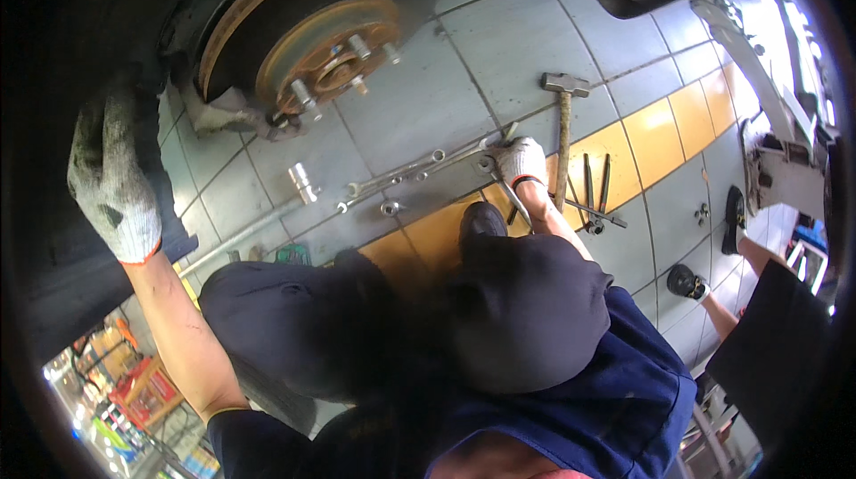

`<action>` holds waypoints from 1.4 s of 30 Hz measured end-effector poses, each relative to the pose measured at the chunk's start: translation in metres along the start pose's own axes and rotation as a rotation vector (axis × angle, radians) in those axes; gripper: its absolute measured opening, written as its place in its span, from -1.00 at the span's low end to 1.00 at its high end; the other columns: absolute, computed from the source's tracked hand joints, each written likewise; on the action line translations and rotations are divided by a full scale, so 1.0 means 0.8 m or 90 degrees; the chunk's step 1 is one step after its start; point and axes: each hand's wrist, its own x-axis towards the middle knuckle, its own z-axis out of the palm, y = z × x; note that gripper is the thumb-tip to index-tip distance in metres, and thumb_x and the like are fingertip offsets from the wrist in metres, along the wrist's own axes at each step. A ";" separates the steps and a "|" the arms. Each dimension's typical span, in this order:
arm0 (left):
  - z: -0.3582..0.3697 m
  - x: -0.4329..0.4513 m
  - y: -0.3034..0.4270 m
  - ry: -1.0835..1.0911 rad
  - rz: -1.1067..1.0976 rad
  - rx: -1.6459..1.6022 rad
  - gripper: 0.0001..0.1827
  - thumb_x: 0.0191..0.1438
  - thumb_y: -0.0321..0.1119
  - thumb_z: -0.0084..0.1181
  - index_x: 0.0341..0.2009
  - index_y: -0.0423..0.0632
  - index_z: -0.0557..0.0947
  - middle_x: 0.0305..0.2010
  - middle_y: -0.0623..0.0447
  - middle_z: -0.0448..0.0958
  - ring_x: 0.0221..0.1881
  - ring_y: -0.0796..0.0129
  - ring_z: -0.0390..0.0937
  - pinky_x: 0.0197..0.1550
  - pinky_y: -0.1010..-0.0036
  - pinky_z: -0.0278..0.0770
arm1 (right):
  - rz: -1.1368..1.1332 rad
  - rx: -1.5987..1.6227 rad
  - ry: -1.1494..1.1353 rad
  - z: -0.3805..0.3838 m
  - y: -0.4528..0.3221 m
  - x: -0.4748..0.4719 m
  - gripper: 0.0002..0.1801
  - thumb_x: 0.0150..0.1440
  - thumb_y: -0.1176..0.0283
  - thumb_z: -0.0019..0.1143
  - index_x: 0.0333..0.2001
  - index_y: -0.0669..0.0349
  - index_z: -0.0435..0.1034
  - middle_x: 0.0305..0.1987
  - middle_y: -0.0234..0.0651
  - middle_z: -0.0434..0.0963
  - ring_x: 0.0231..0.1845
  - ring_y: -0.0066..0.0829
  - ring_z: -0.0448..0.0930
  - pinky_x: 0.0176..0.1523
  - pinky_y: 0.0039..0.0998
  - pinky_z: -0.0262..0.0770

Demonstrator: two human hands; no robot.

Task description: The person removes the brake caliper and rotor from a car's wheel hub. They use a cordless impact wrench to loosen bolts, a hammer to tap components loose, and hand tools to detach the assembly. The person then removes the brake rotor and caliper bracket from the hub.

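My left hand (pixel 114 184), in a stained white knit glove, rests against a dark vehicle panel (pixel 40 225) with fingers extended and apart; shadow hides the fingertips. On the tiled floor my right hand (pixel 525 159), also gloved, reaches down among several combination wrenches (pixel 394 178). Its fingers are curled and partly hidden, so I cannot tell whether it grips one. A sledgehammer (pixel 565 85) with a worn handle lies just to its right. Ahead of me is a rusty brake disc (pixel 234 37) with a hub (pixel 338 71) and protruding wheel studs.
A chrome socket (pixel 303 183) sits on a long bar (pixel 244 233) at left. Dark punches or chisels (pixel 605 178) lie right of the hammer, with several nuts (pixel 701 213) farther off. Another person's shoe (pixel 734 218) is near a white lift part (pixel 779 171).
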 end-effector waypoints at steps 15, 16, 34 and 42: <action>0.137 -0.034 0.012 0.108 -0.102 0.006 -0.39 0.48 -0.08 -0.03 0.38 -0.34 0.50 0.46 -0.42 0.44 0.41 -0.33 0.46 0.47 -0.01 0.42 | -0.235 0.965 0.221 -0.324 0.173 0.087 -0.75 0.42 0.28 0.16 -0.15 0.27 0.53 -0.41 -0.37 0.58 -0.46 -0.51 0.55 -0.40 -0.55 0.45; 0.140 -0.035 0.010 0.118 -0.116 -0.025 -0.37 0.47 -0.06 -0.01 0.38 -0.35 0.49 0.45 -0.42 0.44 0.41 -0.34 0.46 0.47 -0.03 0.42 | -0.258 0.879 0.336 -0.383 0.183 0.099 -0.71 0.42 0.28 0.15 -0.17 0.33 0.55 -0.44 -0.37 0.57 -0.47 -0.53 0.55 -0.41 -0.55 0.43; 0.102 -0.022 0.069 0.118 -0.205 0.063 -0.51 0.22 -0.43 0.29 0.24 -0.25 0.63 0.30 -0.29 0.60 0.30 -0.21 0.56 0.34 0.03 0.51 | -0.020 -0.168 0.693 -0.733 0.260 0.355 -0.37 0.36 0.03 0.22 0.29 0.29 0.50 0.12 0.05 0.72 0.11 -0.01 0.73 0.28 -0.20 0.59; 0.086 0.023 0.104 0.222 -0.423 -0.291 -0.72 0.27 -0.44 0.21 0.05 -0.20 0.71 0.04 -0.30 0.66 0.01 -0.22 0.65 0.08 0.11 0.63 | -0.071 0.509 0.656 -0.730 0.267 0.333 -0.28 0.35 0.12 0.33 0.41 0.38 0.39 0.18 0.19 0.67 0.12 0.07 0.74 0.31 -0.17 0.68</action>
